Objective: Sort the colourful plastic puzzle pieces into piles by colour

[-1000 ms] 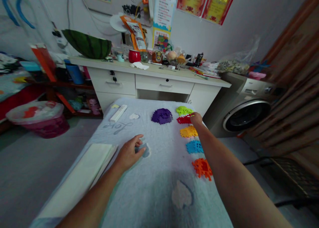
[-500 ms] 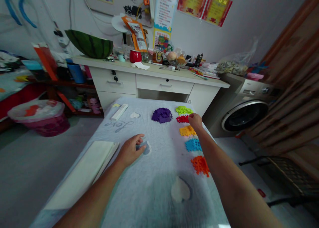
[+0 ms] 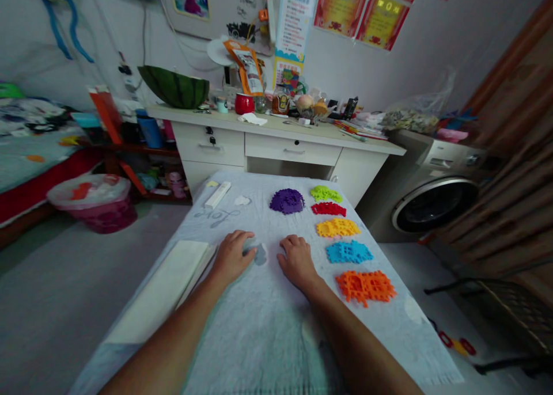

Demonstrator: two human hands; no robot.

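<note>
My left hand (image 3: 234, 258) rests on the light blue cloth with its fingers apart and nothing in it. Across from it, my right hand (image 3: 297, 258) lies palm down on the cloth, fingers loosely spread and holding nothing. Beyond the hands sits a round heap of purple plastic pieces (image 3: 287, 201). Down the right side runs a column of coloured interlocking pieces: lime green pieces (image 3: 326, 193) farthest, then red pieces (image 3: 329, 208), yellow pieces (image 3: 337, 227), blue pieces (image 3: 349, 251) and orange pieces (image 3: 366, 286) nearest me.
A folded cream-white panel (image 3: 159, 291) lies along the table's left side. Near the far left corner is a white oblong box (image 3: 218, 194). A cluttered white desk (image 3: 276, 131) stands behind, a washing machine (image 3: 432, 182) at right, and a pink tub (image 3: 97, 205) on the floor at left.
My right hand has left the red pieces and come back to the middle of the table, near my left hand. The left hand stays about where it was. The view has shifted slightly.
</note>
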